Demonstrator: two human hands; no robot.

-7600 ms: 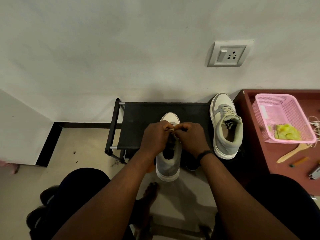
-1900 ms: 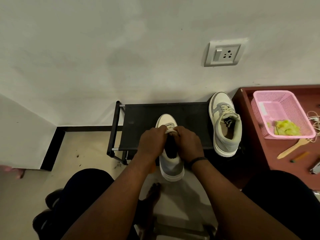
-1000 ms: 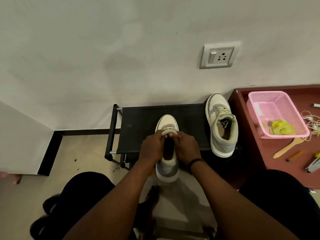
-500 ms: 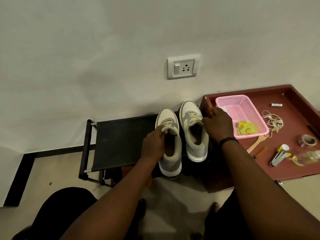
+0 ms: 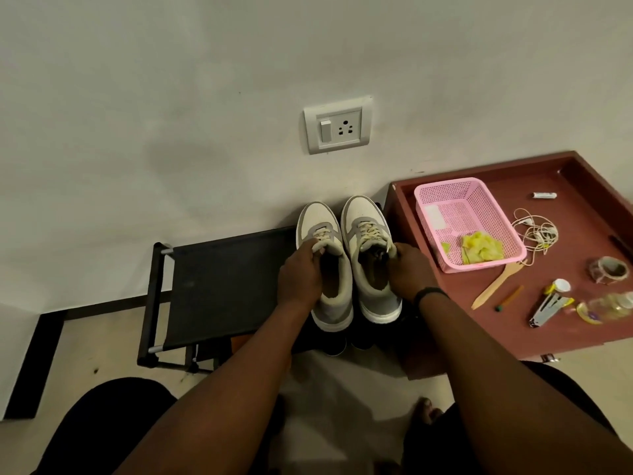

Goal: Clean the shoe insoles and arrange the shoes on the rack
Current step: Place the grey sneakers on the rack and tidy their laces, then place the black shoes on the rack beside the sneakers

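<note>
left shoe: the cream and grey sneaker sits on the rack just left of frame centre, toe to the wall, heel poking over the front edge

right shoe: its twin is right beside it, looks like they're touching side to side, also toe to the wall

left hand: the left hand has its fingers curled over the tongue and collar of the left shoe, gripping it

right hand: the right hand is curled round the collar of the right shoe on its right side, black band on the wrist

rack: a low black shoe rack against the wall at middle left, both shoes at its right end

table: reddish table at the right of the frame, just beside the rack

basket: pink mesh basket on the table's near-left part, yellow cloth inside

other bits: wooden fork, stapler, tape roll and a tangled white cord spread over the table

wall: switch and socket plate above the shoes
</note>
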